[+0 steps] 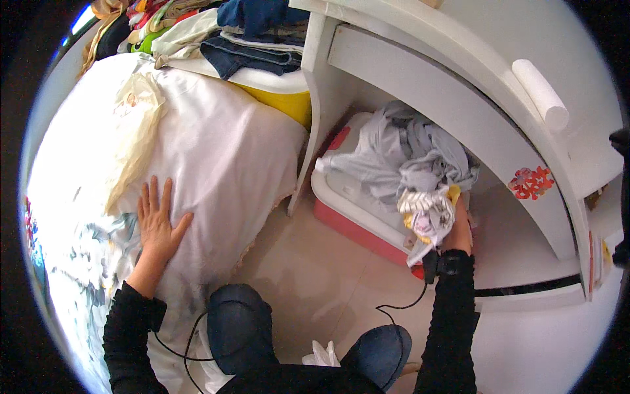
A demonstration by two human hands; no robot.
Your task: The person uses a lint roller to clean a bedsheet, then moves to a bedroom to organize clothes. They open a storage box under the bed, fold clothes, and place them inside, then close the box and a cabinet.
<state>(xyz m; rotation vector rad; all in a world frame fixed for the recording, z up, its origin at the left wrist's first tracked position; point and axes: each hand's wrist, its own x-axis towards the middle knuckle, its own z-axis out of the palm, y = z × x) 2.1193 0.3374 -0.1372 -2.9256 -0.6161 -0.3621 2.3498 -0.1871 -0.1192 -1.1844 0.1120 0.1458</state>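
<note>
My left hand point(161, 224) lies flat with its fingers spread on a white cloth cover point(221, 147). Just above it is a crumpled pale yellow plastic bag point(135, 133). On the right, my right hand point(458, 226) grips a bunched white and yellow patterned cloth point(428, 216), which hides most of the fingers. The bundle touches a heap of grey clothes point(413, 147) on the white lid of a pink storage box point(354, 231), under a white desk. A black device with a cable is at my right wrist.
The white desk point(443, 83) curves over the box, with its side panel point(315, 98) between box and bed cover. Folded clothes point(251, 49) are stacked on a yellow box point(280, 103). A white roll point(541, 93) lies on the desk. Black cables point(186, 357) hang near my knees. A white plastic bag point(322, 353) is between them.
</note>
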